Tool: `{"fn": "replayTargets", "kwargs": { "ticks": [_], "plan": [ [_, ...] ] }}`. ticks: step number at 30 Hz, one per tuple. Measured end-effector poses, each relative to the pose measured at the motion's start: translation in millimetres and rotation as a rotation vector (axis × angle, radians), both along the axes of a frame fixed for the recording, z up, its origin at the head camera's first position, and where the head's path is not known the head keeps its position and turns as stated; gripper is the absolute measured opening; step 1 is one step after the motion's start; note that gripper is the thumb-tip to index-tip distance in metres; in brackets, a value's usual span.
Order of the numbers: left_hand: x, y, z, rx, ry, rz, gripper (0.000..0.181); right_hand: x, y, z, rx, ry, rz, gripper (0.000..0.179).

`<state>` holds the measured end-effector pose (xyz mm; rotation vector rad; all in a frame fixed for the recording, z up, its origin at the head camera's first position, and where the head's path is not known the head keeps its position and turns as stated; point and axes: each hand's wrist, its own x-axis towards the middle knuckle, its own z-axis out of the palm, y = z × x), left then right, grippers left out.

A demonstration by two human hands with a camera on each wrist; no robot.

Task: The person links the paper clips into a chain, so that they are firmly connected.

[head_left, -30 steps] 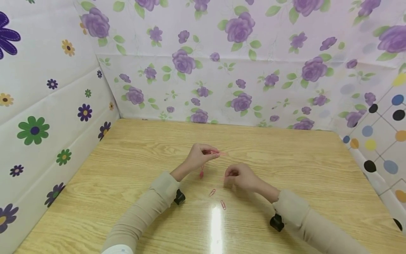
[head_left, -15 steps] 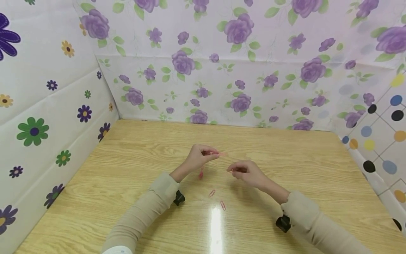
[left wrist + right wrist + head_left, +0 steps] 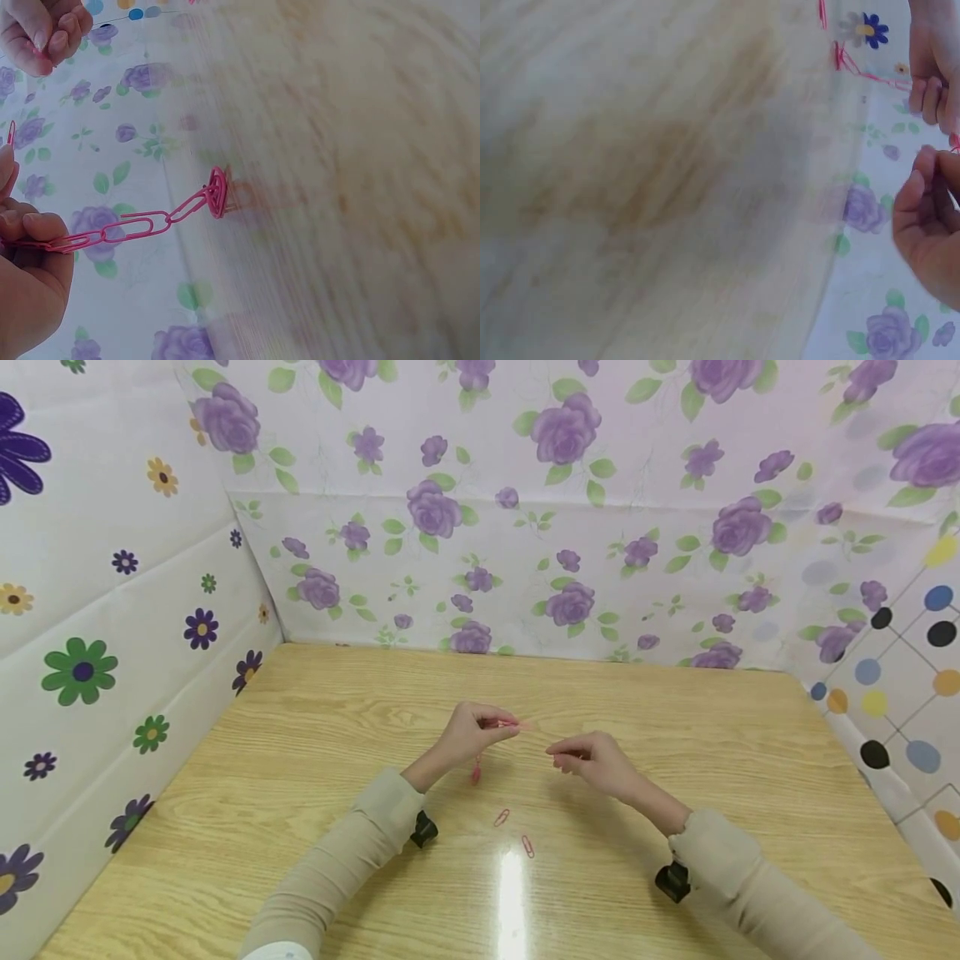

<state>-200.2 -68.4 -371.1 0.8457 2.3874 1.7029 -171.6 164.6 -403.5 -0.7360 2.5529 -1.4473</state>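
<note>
Above the table my left hand (image 3: 474, 731) pinches a chain of linked pink paper clips (image 3: 135, 222). The chain's tail hangs below that hand and ends in a bunched cluster of clips (image 3: 217, 193), low over the tabletop. One clip's end (image 3: 11, 133) pokes out past the left fingertips. A short way to the right, my right hand (image 3: 600, 762) holds a small pink paper clip (image 3: 37, 52) between thumb and fingers, mostly covered by them. The two hands are apart. Nearer me on the table lie two loose pink paper clips, one slanted (image 3: 502, 817) and one more upright (image 3: 528, 847).
The wood-grain table (image 3: 337, 710) extends to a flowered cloth wall (image 3: 510, 568) at the back. Patterned cloth also closes off both sides. A glare streak (image 3: 512, 902) crosses the table's front. Each wrist carries a black camera.
My right hand has risen from the tabletop with the paper clip and moved slightly right and farther from me. The left hand with the chain has stayed nearly still.
</note>
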Motion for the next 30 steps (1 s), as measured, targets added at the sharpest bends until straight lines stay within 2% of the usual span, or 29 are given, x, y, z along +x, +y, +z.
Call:
{"fn": "replayTargets", "kwargs": {
  "ticks": [3, 7, 13, 17, 20, 22, 28, 30],
  "plan": [
    [0.7, 0.4, 1.0, 0.006, -0.003, -0.008, 0.017, -1.9, 0, 1.8, 0.009, 0.013, -0.047, 0.017],
    [1.4, 0.5, 1.2, 0.008, 0.006, -0.015, 0.017, -3.5, -2, 4.3, 0.007, 0.007, -0.064, 0.017],
    [1.4, 1.5, -0.2, 0.004, 0.039, -0.021, 0.017, -4.5, -5, 7.0, 0.018, 0.083, -0.122, 0.014],
    [2.1, 1.6, 0.1, -0.001, 0.04, -0.021, 0.017, -5.8, -8, 8.5, 0.032, 0.066, -0.181, 0.005],
    [1.3, 1.8, -1.6, 0.007, 0.035, -0.026, 0.018, -6.4, -9, 8.6, 0.048, 0.053, -0.214, 0.004],
    [-1.3, 2.1, -5.9, 0.01, 0.034, -0.027, 0.018, -6.5, -10, 8.3, 0.054, 0.057, -0.226, 0.005],
    [-16.0, 4.3, -28.8, -0.012, 0.027, 0.003, 0.018, -6.6, -13, 9.0, 0.033, 0.08, -0.247, 0.006],
    [-17.7, 5.1, -31.8, -0.023, 0.029, 0.008, 0.017, -6.6, -14, 9.8, 0.031, 0.078, -0.259, 0.006]
  ]
}}
